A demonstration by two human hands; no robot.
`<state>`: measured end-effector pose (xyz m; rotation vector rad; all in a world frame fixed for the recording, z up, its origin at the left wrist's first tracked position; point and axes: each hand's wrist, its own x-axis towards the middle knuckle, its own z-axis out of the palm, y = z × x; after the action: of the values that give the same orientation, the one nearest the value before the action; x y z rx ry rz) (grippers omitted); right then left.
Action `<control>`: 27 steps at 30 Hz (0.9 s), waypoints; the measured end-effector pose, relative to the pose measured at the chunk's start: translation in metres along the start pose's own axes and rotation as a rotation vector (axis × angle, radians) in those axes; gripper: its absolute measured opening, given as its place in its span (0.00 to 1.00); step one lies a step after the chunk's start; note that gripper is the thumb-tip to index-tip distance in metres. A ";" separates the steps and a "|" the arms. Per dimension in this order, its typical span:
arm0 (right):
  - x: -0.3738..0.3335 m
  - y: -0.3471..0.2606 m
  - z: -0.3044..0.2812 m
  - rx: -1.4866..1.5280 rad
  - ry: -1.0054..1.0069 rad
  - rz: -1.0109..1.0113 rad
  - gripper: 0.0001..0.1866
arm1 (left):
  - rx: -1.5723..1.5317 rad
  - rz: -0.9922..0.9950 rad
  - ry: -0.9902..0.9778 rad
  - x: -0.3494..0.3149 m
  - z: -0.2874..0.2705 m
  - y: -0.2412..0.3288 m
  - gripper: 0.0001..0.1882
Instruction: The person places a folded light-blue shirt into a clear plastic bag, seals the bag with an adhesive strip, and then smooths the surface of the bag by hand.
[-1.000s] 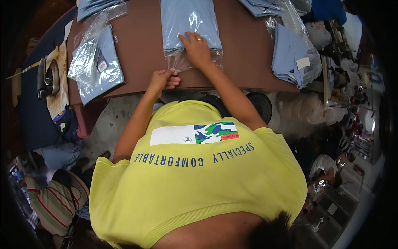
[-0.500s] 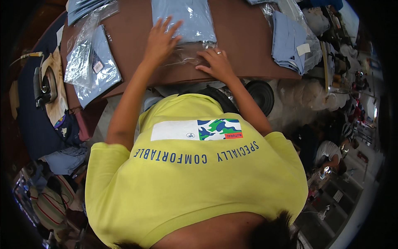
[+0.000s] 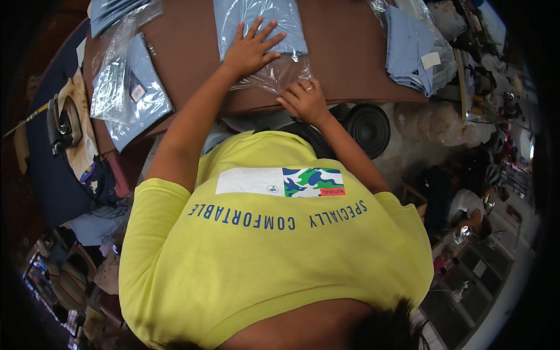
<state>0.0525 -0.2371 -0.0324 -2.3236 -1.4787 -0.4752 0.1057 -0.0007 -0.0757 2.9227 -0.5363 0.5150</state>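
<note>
Pressing flat with spread fingers, the left hand (image 3: 252, 49) pins a folded blue garment (image 3: 259, 23) inside its clear plastic bag (image 3: 274, 73) on the brown table (image 3: 344, 64); the right hand (image 3: 304, 100) pinches the bag's loose open end. Light, soft, probably slippery: best gripped at the bag's edge.

Bagged shirt (image 3: 259, 23) on table (image 3: 350, 64) — iron (image 3: 61, 125) left

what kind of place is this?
Likely a garment packing or finishing workshop. A folded light-blue shirt in a clear plastic bag lies on the brown worktable under the left hand; more bagged blue shirts lie alongside, with a clothes iron at the left.
</note>
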 end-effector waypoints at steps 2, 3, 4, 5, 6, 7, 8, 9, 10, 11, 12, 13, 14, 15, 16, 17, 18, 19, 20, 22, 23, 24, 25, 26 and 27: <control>0.018 -0.008 -0.007 0.034 0.059 0.038 0.17 | -0.005 0.005 0.013 -0.002 0.000 -0.001 0.31; 0.030 -0.012 -0.008 0.045 0.061 0.043 0.18 | -0.003 0.006 0.019 -0.002 0.001 -0.001 0.31; 0.044 -0.016 -0.006 0.053 0.066 0.051 0.19 | -0.001 0.013 0.024 -0.001 0.003 -0.002 0.31; 0.054 -0.020 -0.001 0.062 0.070 0.059 0.20 | 0.000 0.026 0.037 0.000 0.006 -0.003 0.31; 0.061 -0.024 0.009 0.083 0.035 0.091 0.18 | 0.002 0.037 0.050 0.000 0.012 -0.006 0.31; 0.065 -0.026 0.021 0.101 0.003 0.128 0.17 | 0.003 0.053 0.063 0.001 0.013 -0.006 0.31; 0.066 -0.028 0.030 0.119 -0.029 0.164 0.16 | -0.001 0.056 0.057 0.002 0.015 -0.007 0.31; 0.066 -0.029 0.036 0.167 -0.104 0.191 0.14 | -0.004 0.052 0.050 0.002 0.014 -0.006 0.31; 0.064 -0.030 0.042 0.216 -0.179 0.218 0.13 | -0.007 0.049 0.044 0.002 0.014 -0.005 0.31; 0.062 -0.029 0.046 0.264 -0.254 0.246 0.11 | -0.011 0.052 0.042 0.003 0.014 -0.005 0.31; 0.061 -0.030 0.046 0.207 -0.233 0.105 0.10 | -0.016 0.048 0.038 0.002 0.013 -0.004 0.31; 0.057 -0.031 0.044 0.149 -0.210 -0.036 0.08 | -0.021 0.044 0.034 0.001 0.012 -0.004 0.31; 0.055 -0.031 0.043 0.092 -0.185 -0.178 0.07 | -0.024 0.039 0.028 0.001 0.010 -0.004 0.31; 0.054 -0.030 0.040 0.085 -0.206 -0.209 0.07 | -0.030 0.033 0.025 0.000 0.010 -0.003 0.32; 0.054 -0.029 0.036 0.079 -0.227 -0.243 0.07 | -0.035 0.025 0.022 0.000 0.010 -0.002 0.32; 0.054 -0.027 0.033 0.075 -0.248 -0.281 0.08 | -0.064 -0.004 0.025 -0.001 0.009 -0.002 0.31; 0.051 -0.027 0.029 0.088 -0.230 -0.277 0.09 | -0.092 -0.038 0.029 -0.002 0.006 -0.002 0.30; 0.048 -0.026 0.025 0.102 -0.211 -0.274 0.11 | -0.120 -0.070 0.035 0.001 -0.003 -0.003 0.30; 0.045 -0.024 0.020 0.117 -0.192 -0.276 0.14 | -0.349 -0.153 0.159 -0.004 -0.014 -0.007 0.27; 0.032 -0.015 0.005 0.138 -0.168 -0.244 0.18 | -0.806 -0.311 0.420 -0.036 -0.069 -0.003 0.23; 0.025 -0.010 -0.004 0.150 -0.154 -0.215 0.18 | -1.083 -0.466 0.313 -0.064 -0.089 0.004 0.18; 0.020 -0.006 -0.009 0.166 -0.136 -0.186 0.17 | -1.349 -0.622 0.192 -0.098 -0.109 0.007 0.15; 0.019 -0.004 -0.010 0.221 -0.147 -0.154 0.16 | -1.564 -0.679 0.129 -0.141 -0.105 0.008 0.14; 0.019 -0.001 -0.011 0.282 -0.160 -0.129 0.16 | -1.730 -0.729 0.010 -0.182 -0.097 0.013 0.13; 0.020 0.002 -0.011 0.339 -0.172 -0.102 0.15 | -1.754 -0.874 -0.093 -0.221 -0.085 0.023 0.13</control>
<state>0.0615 -0.2274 -0.0141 -2.0704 -1.6182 -0.0417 -0.1227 0.0646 -0.0724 1.2049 0.2785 -0.2107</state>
